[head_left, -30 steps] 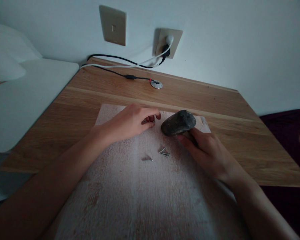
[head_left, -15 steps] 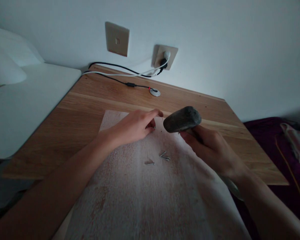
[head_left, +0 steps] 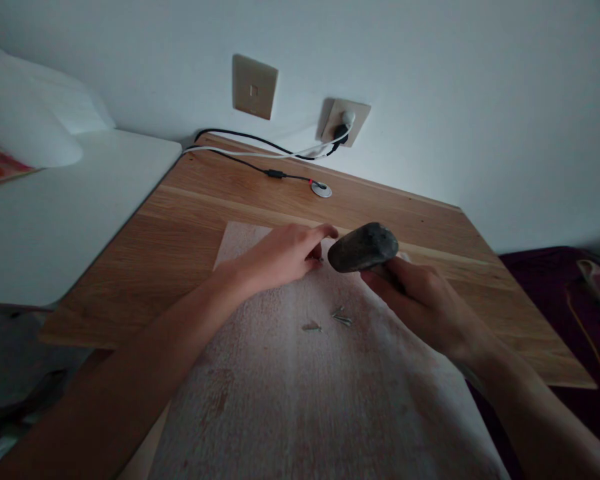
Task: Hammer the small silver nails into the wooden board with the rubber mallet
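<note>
My right hand point(head_left: 425, 297) is wrapped round the handle of a hammer point(head_left: 364, 247), whose dark, worn head is raised above the far part of a whitish, worn wooden board point(head_left: 280, 400). Just left of the hammer head, my left hand point(head_left: 287, 257) rests over the board, its index finger bent forward and the other fingers curled in. A small metal nail point(head_left: 318, 259) shows at those fingertips, mostly hidden. Nearer to me on the board lie several loose nails point(head_left: 342, 319), with one more nail point(head_left: 312, 327) apart to the left.
Under the board is a wooden desk point(head_left: 170, 220) against the wall. Black and white cables point(head_left: 260, 155) run along its back to a wall socket point(head_left: 346, 123). At left stands a white table point(head_left: 105, 193) with a white bundle point(head_left: 35, 113). Purple cloth point(head_left: 545, 280) lies at right.
The view has shifted slightly, so everything sits a little farther right. The hammer head has come down a little and sits closer to my left hand. Both hands keep their holds.
</note>
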### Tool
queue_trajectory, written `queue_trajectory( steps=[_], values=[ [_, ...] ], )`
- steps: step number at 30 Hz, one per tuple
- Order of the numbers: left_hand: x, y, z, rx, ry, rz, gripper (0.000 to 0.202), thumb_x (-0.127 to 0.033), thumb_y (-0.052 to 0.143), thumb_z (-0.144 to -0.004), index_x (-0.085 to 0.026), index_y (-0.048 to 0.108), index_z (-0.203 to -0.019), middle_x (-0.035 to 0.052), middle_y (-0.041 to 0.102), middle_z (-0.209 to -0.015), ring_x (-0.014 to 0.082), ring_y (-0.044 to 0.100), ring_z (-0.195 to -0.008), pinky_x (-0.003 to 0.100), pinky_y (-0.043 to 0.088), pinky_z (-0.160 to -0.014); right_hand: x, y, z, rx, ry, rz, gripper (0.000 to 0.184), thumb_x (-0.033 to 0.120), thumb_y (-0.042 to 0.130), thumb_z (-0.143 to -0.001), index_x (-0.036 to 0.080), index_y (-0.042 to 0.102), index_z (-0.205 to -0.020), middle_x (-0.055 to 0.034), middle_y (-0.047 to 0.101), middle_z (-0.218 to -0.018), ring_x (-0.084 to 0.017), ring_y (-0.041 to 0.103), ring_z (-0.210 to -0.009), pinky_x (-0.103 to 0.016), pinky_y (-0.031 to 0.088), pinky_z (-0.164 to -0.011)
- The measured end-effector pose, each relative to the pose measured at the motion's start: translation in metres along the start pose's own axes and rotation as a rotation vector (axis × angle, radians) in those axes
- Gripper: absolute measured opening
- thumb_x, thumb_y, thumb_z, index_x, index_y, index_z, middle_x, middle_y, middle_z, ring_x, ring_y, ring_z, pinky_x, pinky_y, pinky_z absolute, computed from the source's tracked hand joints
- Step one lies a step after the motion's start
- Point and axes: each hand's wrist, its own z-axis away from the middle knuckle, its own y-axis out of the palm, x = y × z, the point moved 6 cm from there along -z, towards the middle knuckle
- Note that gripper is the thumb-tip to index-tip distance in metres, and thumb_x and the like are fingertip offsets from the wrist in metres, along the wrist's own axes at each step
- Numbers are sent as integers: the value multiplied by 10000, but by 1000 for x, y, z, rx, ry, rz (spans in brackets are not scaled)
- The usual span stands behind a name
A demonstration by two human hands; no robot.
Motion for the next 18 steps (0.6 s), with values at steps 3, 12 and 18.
queue_trajectory(
  steps=[3, 12, 18],
  values=[
    [0, 0, 0, -8, 7, 29, 517, -32, 702, -860, -196, 635, -1345, 35, 804, -923, 206, 762, -843, 301, 540, -777, 6, 1, -7, 11, -37, -5, 240, 370, 519, -1015, 242, 591, -826, -29, 656, -727, -193, 623, -628, -314, 429, -592],
    [0, 0, 0, -19, 8, -3, 538, -36, 699, -859, -201, 615, -1364, 43, 806, -961, 214, 762, -873, 319, 552, -807, 4, -4, -4, -14, 1, 5, 271, 363, 517, -1010, 250, 541, -765, 2, 591, -652, -169, 546, -561, -306, 383, -553],
    [2, 0, 0, -40, -16, -1, 511, -39, 695, -855, -179, 621, -1340, 47, 804, -924, 202, 763, -832, 306, 555, -784, -7, 1, -1, -21, 28, 18, 224, 356, 529, -981, 248, 566, -788, -6, 616, -644, -180, 568, -536, -311, 372, -533]
  ],
)
